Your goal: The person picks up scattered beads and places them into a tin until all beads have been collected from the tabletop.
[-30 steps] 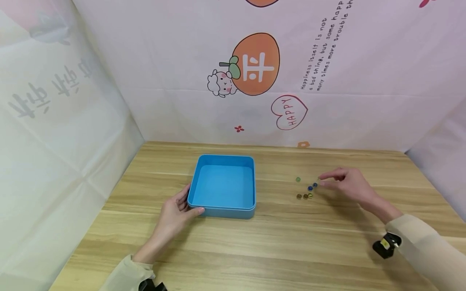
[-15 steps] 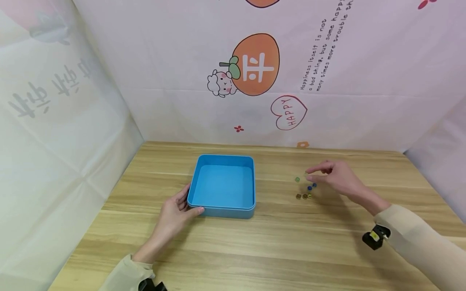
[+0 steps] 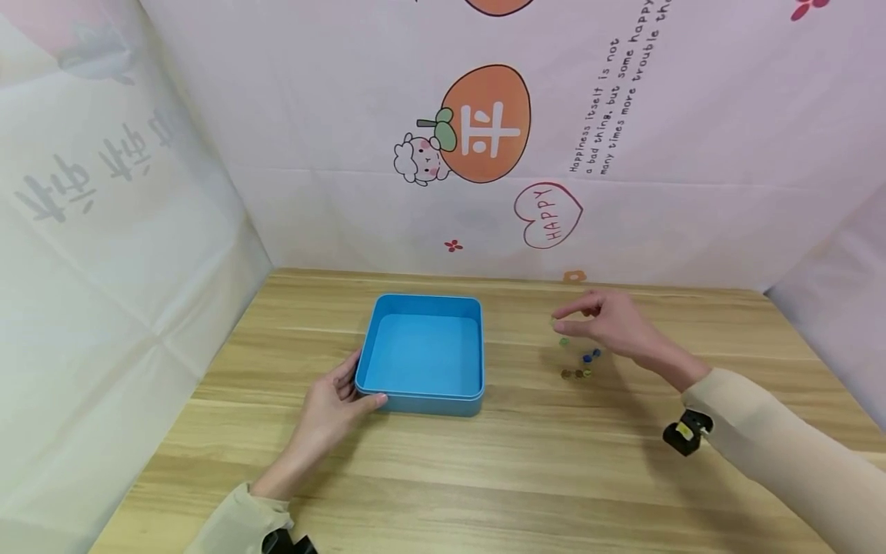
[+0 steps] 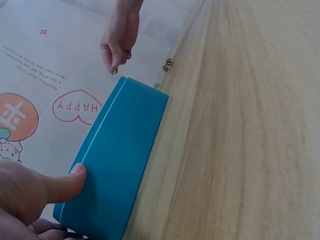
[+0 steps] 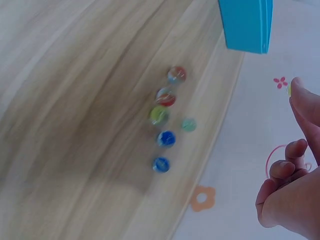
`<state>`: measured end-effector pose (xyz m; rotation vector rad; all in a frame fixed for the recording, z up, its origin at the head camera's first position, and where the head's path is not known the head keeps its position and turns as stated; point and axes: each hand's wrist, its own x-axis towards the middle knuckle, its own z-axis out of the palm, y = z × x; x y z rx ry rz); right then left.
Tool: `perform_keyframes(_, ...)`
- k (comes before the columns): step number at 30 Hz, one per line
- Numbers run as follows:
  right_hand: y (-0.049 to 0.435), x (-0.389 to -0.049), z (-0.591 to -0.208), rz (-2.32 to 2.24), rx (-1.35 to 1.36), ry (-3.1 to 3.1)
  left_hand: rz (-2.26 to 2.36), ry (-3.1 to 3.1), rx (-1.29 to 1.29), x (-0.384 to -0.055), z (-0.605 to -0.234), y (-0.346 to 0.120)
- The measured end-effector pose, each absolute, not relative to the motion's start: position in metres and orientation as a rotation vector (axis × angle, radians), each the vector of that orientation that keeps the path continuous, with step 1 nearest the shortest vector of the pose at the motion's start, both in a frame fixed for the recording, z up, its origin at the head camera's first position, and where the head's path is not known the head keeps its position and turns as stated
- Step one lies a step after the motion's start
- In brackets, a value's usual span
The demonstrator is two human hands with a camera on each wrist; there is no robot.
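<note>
A square blue open-topped box (image 3: pixel 420 354) stands on the wooden table, its inside bare. My left hand (image 3: pixel 331 412) grips the near left corner, thumb on the front wall (image 4: pixel 120 145) and the other fingers round the left side. Right of the box, my right hand (image 3: pixel 616 323) is raised over the table, pinching a small yellowish marble (image 4: pixel 114 71) between thumb and index finger. Below it lie several glass marbles: two blue, one yellow-green (image 5: pixel 159 115), one pale green (image 5: pixel 188 124) and two with red and white swirls (image 5: pixel 177 74).
A printed white cloth (image 3: pixel 374 215) hangs behind the table, and another (image 3: pixel 118 269) hangs at its left side. The table's back edge runs close behind the box. Bare wood (image 3: pixel 471 477) shows in front of the box.
My right hand has moved left and upward from beside the blue marbles, carrying the pinched marble toward the box. The left hand and the box have stayed in place.
</note>
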<state>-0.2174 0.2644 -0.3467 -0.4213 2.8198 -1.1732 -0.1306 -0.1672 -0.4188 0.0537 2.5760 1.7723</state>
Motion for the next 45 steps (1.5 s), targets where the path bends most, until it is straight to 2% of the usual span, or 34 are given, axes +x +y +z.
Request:
perform_keyframes(15,0.209,-0.229,-0.338,-1.192,-0.599,2.781,1.796,2.563,0.065,-0.129,-0.422,-0.169)
perform_keyframes(31,0.150,-0.239,-0.341,-1.294,-0.668,2.654,1.807,2.558,0.090,-0.131,-0.418,-0.168)
perform_keyframes(45,0.101,-0.244,-0.347,-1.181,-0.783,2.666,1.785,2.569,0.079,-0.131,-0.420,-0.168)
